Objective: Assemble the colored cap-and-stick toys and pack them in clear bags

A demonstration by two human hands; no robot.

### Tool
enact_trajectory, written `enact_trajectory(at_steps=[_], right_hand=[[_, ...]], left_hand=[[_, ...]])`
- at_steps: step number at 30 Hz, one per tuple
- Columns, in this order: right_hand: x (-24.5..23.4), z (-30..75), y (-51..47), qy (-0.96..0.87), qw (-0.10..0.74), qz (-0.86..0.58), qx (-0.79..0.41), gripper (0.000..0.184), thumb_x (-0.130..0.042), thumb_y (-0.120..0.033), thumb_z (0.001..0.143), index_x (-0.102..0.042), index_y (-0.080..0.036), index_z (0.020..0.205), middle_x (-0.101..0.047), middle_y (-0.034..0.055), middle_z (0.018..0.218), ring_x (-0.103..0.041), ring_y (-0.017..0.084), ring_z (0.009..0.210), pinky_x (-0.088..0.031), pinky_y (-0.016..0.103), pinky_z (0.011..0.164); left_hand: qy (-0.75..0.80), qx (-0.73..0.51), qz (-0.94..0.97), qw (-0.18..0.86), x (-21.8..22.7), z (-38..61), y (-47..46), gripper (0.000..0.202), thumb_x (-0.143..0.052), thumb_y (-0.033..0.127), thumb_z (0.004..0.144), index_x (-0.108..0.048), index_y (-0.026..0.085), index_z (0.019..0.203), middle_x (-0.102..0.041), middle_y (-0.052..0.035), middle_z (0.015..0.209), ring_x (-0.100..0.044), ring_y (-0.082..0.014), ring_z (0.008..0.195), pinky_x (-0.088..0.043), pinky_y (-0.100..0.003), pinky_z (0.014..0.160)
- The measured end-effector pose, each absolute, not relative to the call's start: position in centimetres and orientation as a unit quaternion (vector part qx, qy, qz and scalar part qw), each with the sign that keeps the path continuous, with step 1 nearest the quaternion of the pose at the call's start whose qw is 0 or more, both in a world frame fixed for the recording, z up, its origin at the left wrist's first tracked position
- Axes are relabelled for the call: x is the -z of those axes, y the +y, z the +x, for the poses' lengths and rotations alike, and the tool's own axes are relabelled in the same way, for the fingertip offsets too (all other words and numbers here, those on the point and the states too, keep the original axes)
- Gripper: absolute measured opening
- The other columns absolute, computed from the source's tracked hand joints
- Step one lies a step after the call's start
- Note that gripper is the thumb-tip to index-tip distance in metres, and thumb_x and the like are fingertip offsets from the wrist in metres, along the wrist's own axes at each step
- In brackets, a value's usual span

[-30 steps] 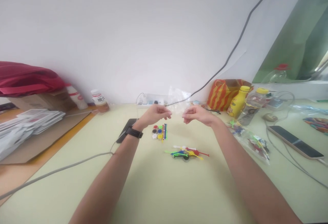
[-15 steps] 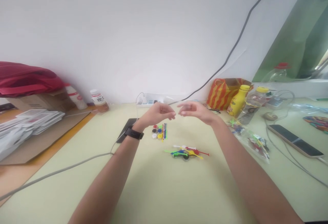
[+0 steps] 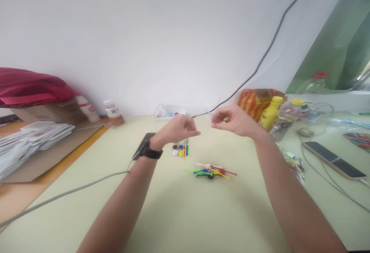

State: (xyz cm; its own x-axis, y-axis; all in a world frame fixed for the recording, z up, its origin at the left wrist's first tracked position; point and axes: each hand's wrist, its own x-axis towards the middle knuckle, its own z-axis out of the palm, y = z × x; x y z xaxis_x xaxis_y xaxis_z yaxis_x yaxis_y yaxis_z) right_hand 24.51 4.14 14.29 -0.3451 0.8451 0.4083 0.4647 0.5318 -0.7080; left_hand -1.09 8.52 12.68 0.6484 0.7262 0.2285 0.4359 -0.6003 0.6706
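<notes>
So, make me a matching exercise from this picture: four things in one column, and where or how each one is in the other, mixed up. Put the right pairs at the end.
Things
1. plastic pile
2. small discs
3. black watch
4. striped bag

Where or how
A. worn at the wrist of the left hand
B. partly hidden behind the right hand
C. jumbled, with red, yellow, green and blue parts
D. set beside a row of thin sticks

Pairs: 1-C, 2-D, 3-A, 4-B
</notes>
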Motion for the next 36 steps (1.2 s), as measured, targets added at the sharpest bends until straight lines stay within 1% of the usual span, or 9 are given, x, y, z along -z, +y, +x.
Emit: enact_trajectory(at_steps=[5,9,12,15,18,22,26,30,36], right_hand=[[-14.9,23.6,3.0,-0.804,0.370,-0.418,-0.203,0.012,-0.073,-0.034,0.080,-0.075,-0.022,0.080,-0.075,0.0039,0.086,-0.067,0.024,0.086,-0.053,0.037,0.077],[-15.3,23.1,2.2,-0.806,0.354,-0.425,-0.210,0.017,-0.074,-0.036,0.081,-0.079,-0.025,0.093,-0.077,0.0051,0.095,-0.069,0.029,0.093,-0.054,0.040,0.081],[-15.4,23.2,2.1,-0.827,0.309,-0.401,-0.245,0.024,-0.074,-0.040,0.083,-0.079,-0.028,0.103,-0.077,0.0034,0.099,-0.069,0.028,0.096,-0.053,0.037,0.083],[-15.1,23.4,2.5,-0.846,0.262,-0.384,-0.261,0.024,-0.067,-0.046,0.089,-0.080,-0.029,0.098,-0.073,0.0003,0.081,-0.066,0.023,0.081,-0.051,0.033,0.074],[-14.7,23.7,2.9,-0.853,0.228,-0.388,-0.264,0.032,-0.058,-0.050,0.095,-0.080,-0.027,0.094,-0.068,0.0000,0.071,-0.062,0.020,0.070,-0.049,0.032,0.068],[-15.2,23.8,2.5,-0.864,0.194,-0.378,-0.270,0.038,-0.054,-0.052,0.096,-0.078,-0.027,0.114,-0.075,0.0038,0.094,-0.066,0.024,0.091,-0.051,0.035,0.083],[-16.4,23.5,1.4,-0.876,0.159,-0.355,-0.285,0.043,-0.050,-0.049,0.099,-0.069,-0.029,0.132,-0.073,0.0044,0.121,-0.064,0.027,0.112,-0.049,0.038,0.096],[-17.1,23.3,0.8,-0.881,0.148,-0.317,-0.318,0.043,-0.046,-0.046,0.102,-0.064,-0.030,0.138,-0.065,0.0024,0.138,-0.058,0.026,0.127,-0.045,0.038,0.107],[-16.9,23.9,1.2,-0.879,0.169,-0.303,-0.327,0.044,-0.046,-0.045,0.103,-0.062,-0.029,0.141,-0.072,0.0046,0.127,-0.062,0.024,0.121,-0.045,0.040,0.107]], left_hand=[[0.352,-0.240,0.860,0.282,-12.7,-1.2,8.6,0.031,-0.076,0.050,0.078,-0.069,0.020,0.072,-0.070,-0.0032,0.066,-0.060,-0.0165,0.047,-0.041,-0.027,0.038],[0.333,-0.247,0.868,0.273,-13.0,-1.1,8.5,0.029,-0.075,0.048,0.080,-0.071,0.020,0.074,-0.071,-0.0036,0.067,-0.062,-0.0172,0.052,-0.042,-0.028,0.044],[0.293,-0.254,0.886,0.254,-13.2,-0.8,8.1,0.025,-0.072,0.045,0.084,-0.073,0.021,0.079,-0.073,-0.0039,0.074,-0.067,-0.0190,0.065,-0.050,-0.030,0.058],[0.256,-0.256,0.898,0.249,-13.2,-0.5,7.8,0.022,-0.069,0.043,0.087,-0.074,0.022,0.091,-0.076,-0.0048,0.088,-0.070,-0.0213,0.082,-0.053,-0.033,0.075],[0.239,-0.240,0.903,0.266,-13.4,-0.5,7.6,0.035,-0.072,0.047,0.085,-0.071,0.027,0.115,-0.074,-0.0062,0.114,-0.069,-0.0250,0.103,-0.053,-0.036,0.089],[0.206,-0.154,0.902,0.346,-14.0,-1.0,7.4,0.061,-0.070,0.052,0.087,-0.055,0.032,0.142,-0.058,-0.0065,0.146,-0.055,-0.0306,0.131,-0.046,-0.042,0.106],[0.146,-0.083,0.874,0.457,-14.2,-1.8,7.9,0.061,-0.057,0.055,0.096,-0.045,0.030,0.151,-0.042,-0.0066,0.160,-0.039,-0.0324,0.146,-0.035,-0.046,0.116],[0.132,-0.056,0.847,0.512,-12.9,-2.4,9.2,0.067,-0.053,0.064,0.094,-0.043,0.032,0.152,-0.042,-0.0063,0.160,-0.031,-0.0337,0.149,-0.028,-0.051,0.119],[0.062,-0.059,0.773,0.629,-10.8,-2.3,10.0,0.079,-0.059,0.065,0.088,-0.040,0.024,0.153,-0.056,-0.0173,0.143,-0.053,-0.0363,0.131,-0.037,-0.053,0.111]])
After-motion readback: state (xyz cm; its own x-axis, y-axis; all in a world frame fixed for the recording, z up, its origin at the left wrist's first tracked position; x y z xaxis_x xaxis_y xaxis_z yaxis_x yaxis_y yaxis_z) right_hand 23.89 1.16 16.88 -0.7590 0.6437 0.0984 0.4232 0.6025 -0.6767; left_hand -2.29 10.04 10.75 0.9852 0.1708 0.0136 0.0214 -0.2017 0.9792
